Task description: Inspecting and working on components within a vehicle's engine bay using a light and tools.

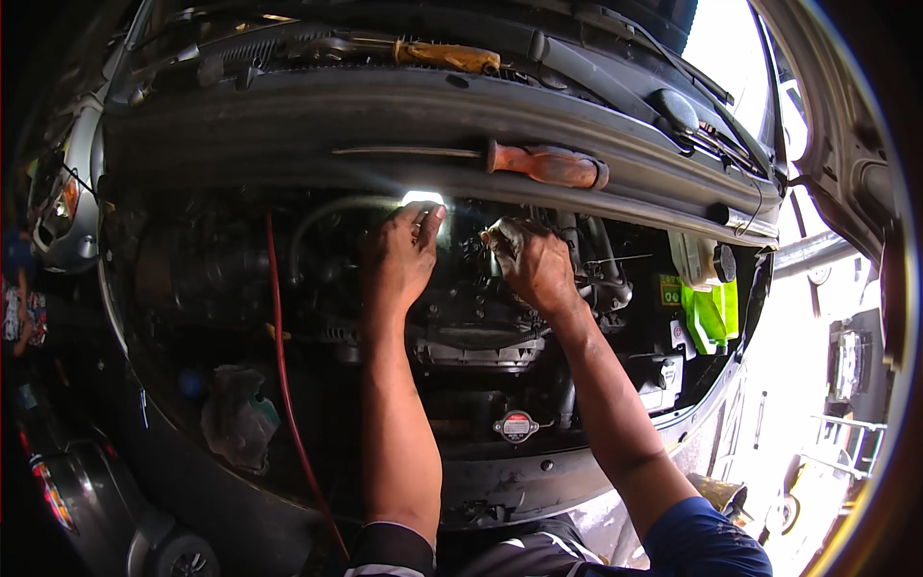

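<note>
Over the engine (481,322), my left hand (402,252) is closed on a small lit lamp (422,198), whose white glow falls on the parts behind it. A short way to the right, my right hand (534,262) is bent down with fingers pinched together among dark engine parts. What its fingertips grip, if anything, is too small and shaded to make out. A screwdriver (548,165) with an orange-red handle lies along the ledge just beyond both hands, its shaft pointing left.
A yellow-handled tool (447,58) lies near the wipers. At right sits a bright green container (710,313). The radiator cap (515,426) is near the front edge. A red hose (279,337) crosses the left side. The raised hood's edge (846,125) stands far right.
</note>
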Action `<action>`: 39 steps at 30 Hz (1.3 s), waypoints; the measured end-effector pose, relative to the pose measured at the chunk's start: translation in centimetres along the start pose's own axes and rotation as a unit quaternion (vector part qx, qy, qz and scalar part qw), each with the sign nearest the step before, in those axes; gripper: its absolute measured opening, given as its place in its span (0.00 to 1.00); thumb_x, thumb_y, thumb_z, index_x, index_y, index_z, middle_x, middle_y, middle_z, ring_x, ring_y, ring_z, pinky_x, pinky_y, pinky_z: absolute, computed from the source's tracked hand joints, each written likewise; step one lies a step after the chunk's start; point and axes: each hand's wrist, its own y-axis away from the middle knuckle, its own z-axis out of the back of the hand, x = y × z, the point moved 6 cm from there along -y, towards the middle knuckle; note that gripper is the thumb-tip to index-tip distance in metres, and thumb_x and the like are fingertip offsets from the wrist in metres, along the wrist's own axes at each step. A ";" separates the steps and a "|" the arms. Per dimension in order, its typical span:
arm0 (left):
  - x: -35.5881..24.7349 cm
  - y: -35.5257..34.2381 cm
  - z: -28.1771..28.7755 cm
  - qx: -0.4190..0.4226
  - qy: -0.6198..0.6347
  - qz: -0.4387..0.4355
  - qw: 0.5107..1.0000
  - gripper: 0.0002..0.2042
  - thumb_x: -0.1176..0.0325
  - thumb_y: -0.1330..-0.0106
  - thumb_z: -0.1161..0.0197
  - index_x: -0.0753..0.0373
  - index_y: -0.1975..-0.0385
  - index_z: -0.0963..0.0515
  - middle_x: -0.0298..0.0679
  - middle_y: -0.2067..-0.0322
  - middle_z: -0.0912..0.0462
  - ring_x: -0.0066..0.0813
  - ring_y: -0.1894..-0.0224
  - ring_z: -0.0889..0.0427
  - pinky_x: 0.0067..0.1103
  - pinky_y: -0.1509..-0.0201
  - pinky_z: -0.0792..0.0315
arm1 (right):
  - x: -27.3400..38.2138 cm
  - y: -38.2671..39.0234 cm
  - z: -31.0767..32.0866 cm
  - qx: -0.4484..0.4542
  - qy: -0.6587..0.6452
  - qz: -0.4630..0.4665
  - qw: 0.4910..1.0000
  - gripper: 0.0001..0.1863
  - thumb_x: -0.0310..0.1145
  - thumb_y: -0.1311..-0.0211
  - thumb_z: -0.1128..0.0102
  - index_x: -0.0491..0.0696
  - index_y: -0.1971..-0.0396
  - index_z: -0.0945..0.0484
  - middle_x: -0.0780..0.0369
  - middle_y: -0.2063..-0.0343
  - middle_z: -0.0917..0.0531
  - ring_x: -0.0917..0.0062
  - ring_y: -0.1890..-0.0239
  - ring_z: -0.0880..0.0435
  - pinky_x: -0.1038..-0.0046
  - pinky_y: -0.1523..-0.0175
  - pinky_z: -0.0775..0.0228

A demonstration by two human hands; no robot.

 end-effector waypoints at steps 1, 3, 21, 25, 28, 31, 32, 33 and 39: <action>0.0 -0.2 -0.5 0.000 0.017 0.000 1.000 0.20 0.49 0.22 0.44 0.62 0.55 0.17 0.49 0.71 0.14 0.52 0.65 0.14 0.38 0.59 0.23 | -0.7 0.0 -0.1 0.000 -0.045 -0.056 0.997 0.15 0.41 0.29 0.38 0.45 0.55 0.18 0.50 0.60 0.14 0.53 0.57 0.14 0.58 0.53 0.22; -0.2 -0.3 -1.9 0.002 0.079 -0.005 0.997 0.27 0.43 0.21 0.52 0.65 0.51 0.20 0.55 0.63 0.13 0.57 0.58 0.14 0.41 0.53 0.24 | -1.8 0.3 -0.3 -0.028 -0.149 -0.112 0.982 0.21 0.45 0.25 0.42 0.45 0.45 0.20 0.49 0.50 0.15 0.58 0.48 0.13 0.61 0.47 0.22; 3.3 -6.4 -12.8 -0.008 0.429 0.078 0.900 0.26 0.53 0.19 0.59 0.70 0.37 0.29 0.53 0.43 0.20 0.46 0.42 0.21 0.34 0.37 0.29 | -6.0 -5.3 -10.1 -0.191 -0.568 -0.152 0.786 0.18 0.43 0.20 0.54 0.46 0.48 0.21 0.66 0.53 0.20 0.79 0.51 0.24 0.73 0.45 0.30; 3.3 -5.9 -13.5 -0.006 0.421 0.079 0.904 0.24 0.55 0.20 0.56 0.69 0.38 0.28 0.52 0.43 0.19 0.45 0.43 0.20 0.33 0.38 0.28 | -5.5 -4.6 -12.7 -0.068 -0.682 -0.177 0.706 0.19 0.46 0.20 0.56 0.46 0.51 0.23 0.66 0.55 0.20 0.77 0.56 0.23 0.73 0.50 0.27; 3.4 -5.4 -13.7 -0.016 0.410 0.080 0.908 0.23 0.57 0.21 0.54 0.68 0.39 0.27 0.52 0.44 0.19 0.45 0.44 0.19 0.33 0.39 0.27 | -5.8 -5.5 -12.0 -0.065 -0.637 -0.145 0.754 0.23 0.49 0.21 0.55 0.44 0.47 0.23 0.65 0.54 0.21 0.77 0.55 0.24 0.72 0.48 0.27; 3.3 -4.8 -13.8 -0.025 0.404 0.079 0.911 0.21 0.58 0.22 0.52 0.67 0.40 0.26 0.51 0.44 0.18 0.44 0.44 0.19 0.33 0.39 0.26 | -6.3 -6.1 -10.8 -0.106 -0.557 -0.164 0.808 0.21 0.47 0.21 0.54 0.45 0.53 0.21 0.64 0.56 0.19 0.76 0.55 0.23 0.70 0.48 0.27; 3.2 -4.6 -13.7 -0.026 0.402 0.079 0.912 0.21 0.58 0.22 0.51 0.67 0.40 0.25 0.51 0.45 0.18 0.44 0.45 0.18 0.33 0.40 0.26 | -6.2 -6.1 -10.5 -0.115 -0.567 -0.166 0.798 0.20 0.46 0.22 0.54 0.46 0.57 0.19 0.64 0.57 0.18 0.76 0.56 0.22 0.70 0.49 0.26; 3.1 -4.7 -13.7 -0.025 0.401 0.077 0.912 0.20 0.59 0.22 0.51 0.67 0.41 0.25 0.51 0.45 0.18 0.44 0.45 0.18 0.33 0.40 0.26 | -5.8 -6.1 -10.6 -0.112 -0.631 -0.165 0.749 0.20 0.47 0.22 0.54 0.46 0.55 0.20 0.64 0.57 0.18 0.76 0.56 0.22 0.70 0.49 0.26; 2.2 -5.6 -14.0 0.016 0.400 0.068 0.914 0.18 0.62 0.24 0.46 0.65 0.42 0.23 0.50 0.46 0.17 0.44 0.46 0.16 0.32 0.42 0.24 | -4.9 -3.5 -12.5 -0.077 -0.741 -0.305 0.594 0.23 0.54 0.24 0.53 0.50 0.52 0.21 0.63 0.60 0.19 0.73 0.58 0.20 0.67 0.50 0.25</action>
